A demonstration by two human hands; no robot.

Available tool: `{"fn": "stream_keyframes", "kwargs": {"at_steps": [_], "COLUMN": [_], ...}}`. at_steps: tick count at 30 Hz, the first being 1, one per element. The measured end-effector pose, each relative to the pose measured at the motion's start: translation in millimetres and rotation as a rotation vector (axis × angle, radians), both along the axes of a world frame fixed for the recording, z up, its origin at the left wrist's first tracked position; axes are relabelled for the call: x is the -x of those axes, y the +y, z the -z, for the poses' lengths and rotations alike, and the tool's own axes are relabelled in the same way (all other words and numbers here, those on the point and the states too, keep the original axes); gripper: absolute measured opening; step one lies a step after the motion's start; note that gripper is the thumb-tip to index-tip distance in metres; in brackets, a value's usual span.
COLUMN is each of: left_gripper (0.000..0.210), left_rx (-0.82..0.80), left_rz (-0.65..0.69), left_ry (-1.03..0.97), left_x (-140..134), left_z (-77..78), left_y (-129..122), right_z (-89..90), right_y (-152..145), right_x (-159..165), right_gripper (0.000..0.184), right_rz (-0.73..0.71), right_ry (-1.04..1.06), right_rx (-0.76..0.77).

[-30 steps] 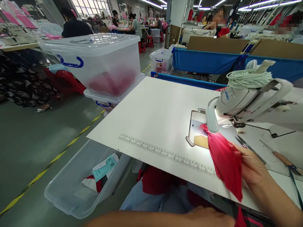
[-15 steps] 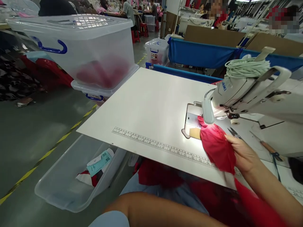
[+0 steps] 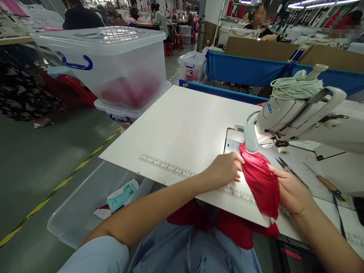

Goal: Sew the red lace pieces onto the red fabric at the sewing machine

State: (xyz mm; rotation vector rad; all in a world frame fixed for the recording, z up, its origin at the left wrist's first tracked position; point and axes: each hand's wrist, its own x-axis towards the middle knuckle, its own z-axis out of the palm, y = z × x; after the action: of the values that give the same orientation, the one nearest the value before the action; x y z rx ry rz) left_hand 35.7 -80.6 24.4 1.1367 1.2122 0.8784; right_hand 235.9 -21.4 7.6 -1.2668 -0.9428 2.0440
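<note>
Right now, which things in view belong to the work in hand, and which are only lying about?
In use:
red fabric, held by right hand, left hand at its edge
sewing machine
white table

Apparently lying about:
wooden-handled tool
dark pointed tool
teal label in the open bin
lidded plastic box

Creased red fabric [image 3: 262, 182] slants over the white tabletop [image 3: 182, 121], its narrow upper end at the sewing machine [image 3: 287, 117], its wider part near the front edge.

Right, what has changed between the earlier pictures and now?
The left hand has come up from the bottom of the view to the left edge of the red cloth, over the tabletop. The right hand still holds the cloth; the sewing machine stays put.
</note>
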Motion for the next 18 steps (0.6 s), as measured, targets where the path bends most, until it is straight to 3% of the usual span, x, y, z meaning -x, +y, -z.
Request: {"fn": "stream_keyframes", "kwargs": {"at_steps": [2,4,10,12,16,18], "left_gripper": [0.018,0.032,0.035,0.034,0.025,0.022], "left_rx": [0.029,0.064,0.153,0.186,0.309,0.365], "left_rz": [0.022,0.067,0.081,0.056,0.01,-0.001], "left_ry": [-0.012,0.006,-0.044,-0.144,-0.414,-0.517], "left_x": [1.7,-0.1,1.0,3.7,2.7,-1.5], "left_z": [0.6,3.8,2.0,-0.9,-6.8,-8.4], "left_y": [17.9,27.3,23.9,19.6,12.0,10.0], "right_z": [-1.7,-5.5,-21.2,-17.6,1.7,9.6], "right_y": [-2.2,-7.2,-24.4,-27.4,-37.9,-46.0], "right_x": [1.1,3.5,13.2,11.2,1.7,-2.3], "right_gripper": [0.02,0.021,0.032,0.028,0.027,0.031], "right_rz": [0.003,0.003,0.053,0.104,0.375,0.335], "right_ry": [0.002,-0.018,-0.029,-0.094,-0.214,-0.138], "right_rx": [0.013,-0.05,-0.098,-0.19,-0.424,-0.387]}}
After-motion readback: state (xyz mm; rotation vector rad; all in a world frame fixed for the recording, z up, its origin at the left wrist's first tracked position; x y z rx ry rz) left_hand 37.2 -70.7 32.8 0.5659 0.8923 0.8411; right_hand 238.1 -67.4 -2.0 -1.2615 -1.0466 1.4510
